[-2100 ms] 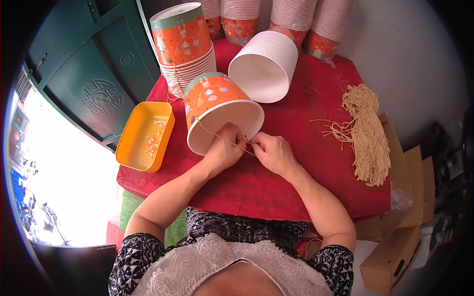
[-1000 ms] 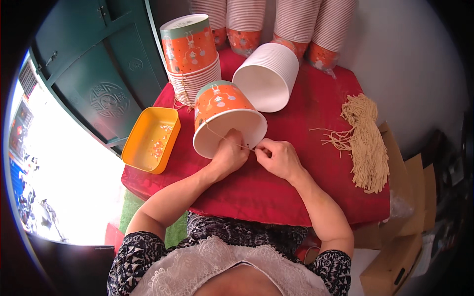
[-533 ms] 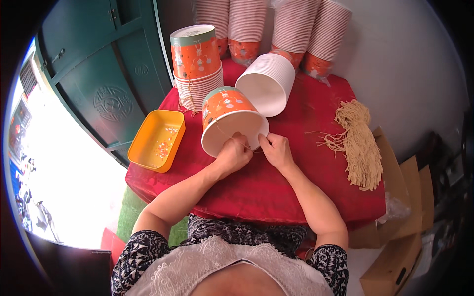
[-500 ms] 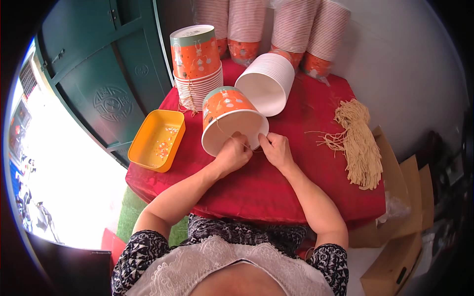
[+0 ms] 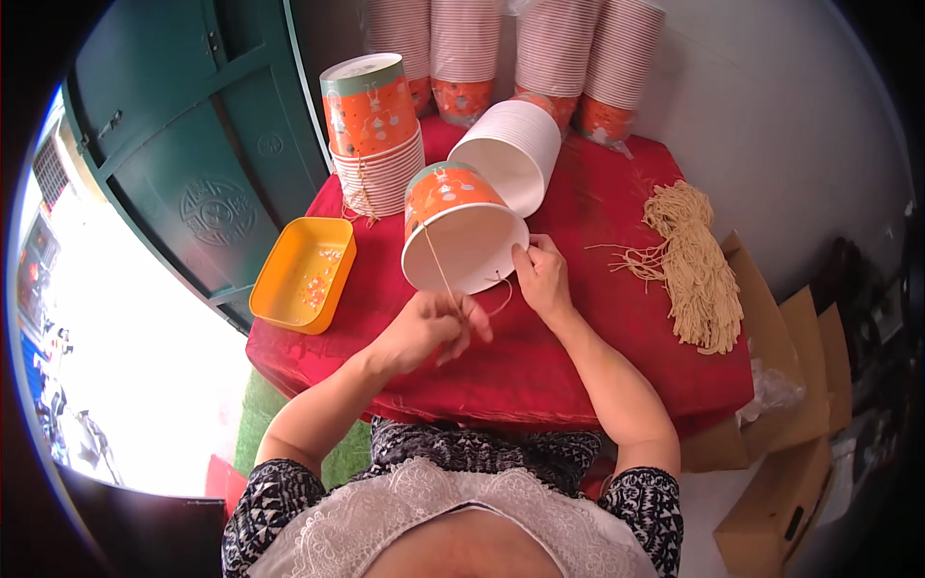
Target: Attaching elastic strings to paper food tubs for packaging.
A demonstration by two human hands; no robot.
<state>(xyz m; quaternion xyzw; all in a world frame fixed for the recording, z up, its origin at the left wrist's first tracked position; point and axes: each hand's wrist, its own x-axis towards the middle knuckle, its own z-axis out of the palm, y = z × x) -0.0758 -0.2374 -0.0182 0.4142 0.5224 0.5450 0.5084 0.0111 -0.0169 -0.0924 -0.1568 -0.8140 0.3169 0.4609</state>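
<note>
An orange and green paper bucket (image 5: 462, 241) lies tilted on its side, its white mouth toward me. At the right of its rim, my right hand (image 5: 542, 279) is closed with thumb and fingers on the edge. A thin tan cord (image 5: 439, 262) runs taut from the bucket's upper left side to my left hand (image 5: 436, 326), just below the mouth. The cord's other part passes through the lower right of the bucket wall and curves back toward the same hand. My left fingers are curled on the cord and slightly blurred.
A yellow tray (image 5: 268, 279) with small paper bits stands left. Behind it is a stack of upturned buckets (image 5: 368, 120) with cords hanging. White nested buckets (image 5: 515, 144) lie behind mine. A tan cord bundle (image 5: 699, 270) lies right; wrapped stacks (image 5: 464, 58) stand at the back.
My left hand has drawn back from inside the bucket's mouth toward me, pulling the cord taut. The right hand has moved slightly up along the rim, and the bucket has shifted a little.
</note>
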